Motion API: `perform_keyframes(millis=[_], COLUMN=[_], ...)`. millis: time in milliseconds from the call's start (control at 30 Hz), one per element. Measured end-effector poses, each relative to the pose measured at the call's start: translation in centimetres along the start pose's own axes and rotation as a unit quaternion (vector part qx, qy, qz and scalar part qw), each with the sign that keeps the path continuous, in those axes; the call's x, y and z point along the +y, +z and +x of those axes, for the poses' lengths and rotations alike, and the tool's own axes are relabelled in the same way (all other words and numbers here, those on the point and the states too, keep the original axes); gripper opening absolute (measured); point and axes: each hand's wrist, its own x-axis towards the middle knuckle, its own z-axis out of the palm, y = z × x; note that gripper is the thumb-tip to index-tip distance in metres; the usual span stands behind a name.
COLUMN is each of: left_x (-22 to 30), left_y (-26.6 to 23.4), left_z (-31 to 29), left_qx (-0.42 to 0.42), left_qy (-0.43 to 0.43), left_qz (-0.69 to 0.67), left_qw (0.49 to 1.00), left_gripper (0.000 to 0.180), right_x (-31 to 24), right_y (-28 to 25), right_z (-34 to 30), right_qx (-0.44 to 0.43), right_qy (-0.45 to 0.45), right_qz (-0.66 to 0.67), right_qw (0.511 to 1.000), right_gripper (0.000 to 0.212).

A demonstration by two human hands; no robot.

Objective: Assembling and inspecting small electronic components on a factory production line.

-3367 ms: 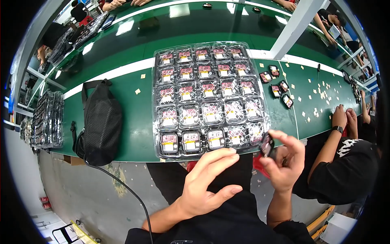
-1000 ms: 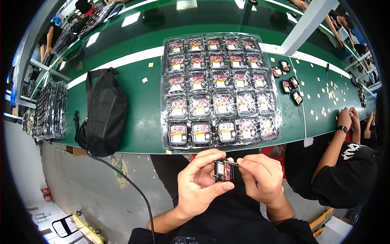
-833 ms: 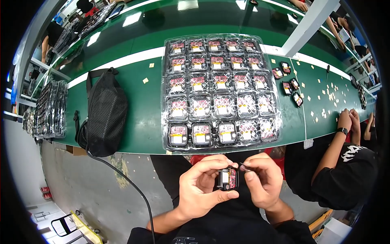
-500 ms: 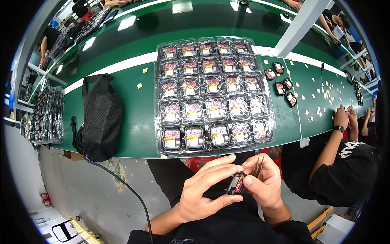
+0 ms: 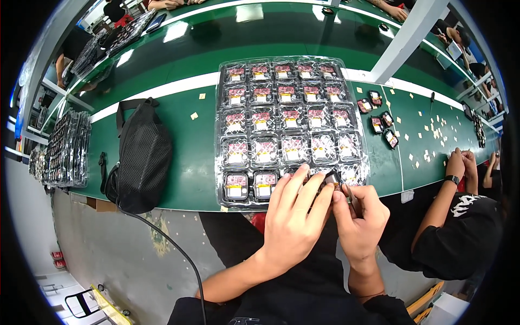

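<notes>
A small black-cased electronic module is tilted over the front row of a clear plastic blister tray. My left hand is palm down over that row, its index fingertip against the module and its other fingers stretched apart. The thumb is hidden beneath the hand. My right hand is closed around metal tweezers, with its thumb tip at the module's near edge. Similar modules with red and white faces fill the tray's visible pockets; my hands cover part of the front row.
A black mesh bag lies left of the tray, with stacked trays beyond it. To the right are several loose modules and scattered pale square pieces. A grey post rises behind. A co-worker sits at the right.
Both hands have moved forward from in front of the table to the tray's front row, carrying the module and tweezers. The left hand has turned palm down. The whole view has shifted slightly.
</notes>
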Motion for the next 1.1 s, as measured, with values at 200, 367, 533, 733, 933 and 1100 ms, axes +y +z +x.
perform_keyframes(millis=[200,367,533,733,933,1100], left_x=[0.3,0.5,0.3,0.3,0.6,0.9], left_y=[0.3,0.2,0.6,0.6,-0.7,-2.5], left_z=[0.0,0.1,0.2,0.2,0.4,-0.4], left_qx=[-0.03,-0.054,-0.033,-0.04,0.011,-0.016], left_qy=[-0.017,-0.029,-0.026,-0.016,0.032,-0.061], left_qz=[0.034,0.056,0.063,0.086,0.015,-0.315], left_qw=[0.999,0.997,0.997,0.995,0.999,0.947], left_gripper=[0.033,0.03,0.029,0.03,0.039,0.041], right_x=[1.4,7.2,12.9,13.1,12.5,7.3], right_y=[-1.4,-3.1,-3.7,-4.2,-4.4,-5.4], right_z=[0.9,4.3,6.0,5.8,4.6,1.9], right_qx=[0.013,0.157,0.151,0.101,0.158,0.073], right_qy=[-0.046,0.021,0.062,0.087,0.041,0.001], right_qz=[-0.026,-0.131,-0.317,-0.29,-0.162,0.229], right_qw=[0.999,0.979,0.934,0.948,0.973,0.971], right_gripper=[0.018,0.02,0.027,0.027,0.022,0.046])
